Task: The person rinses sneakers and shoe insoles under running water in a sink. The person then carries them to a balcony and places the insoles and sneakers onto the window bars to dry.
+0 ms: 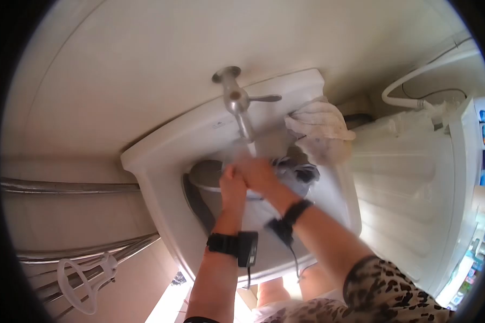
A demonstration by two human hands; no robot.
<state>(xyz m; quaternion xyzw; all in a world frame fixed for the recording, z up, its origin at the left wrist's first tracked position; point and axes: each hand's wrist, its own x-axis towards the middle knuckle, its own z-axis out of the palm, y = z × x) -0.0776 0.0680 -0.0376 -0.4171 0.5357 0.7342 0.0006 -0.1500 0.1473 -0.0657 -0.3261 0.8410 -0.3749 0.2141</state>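
Left hand [232, 182] and right hand [257, 175] placed together below silver metal tap [236, 100].
Crumpled grey cloth [302, 175] is seen in white ceramic sink [172, 142], beside the nearer right hand; by blur, whether anything is gripped cannot be told.

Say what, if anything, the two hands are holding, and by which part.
That cannot be told: the left hand and right hand blur together below the tap, hiding anything between them.

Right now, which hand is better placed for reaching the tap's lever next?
Probably the right hand: it is just below the spout, and the lever juts out to that side. The left hand sits farther left.
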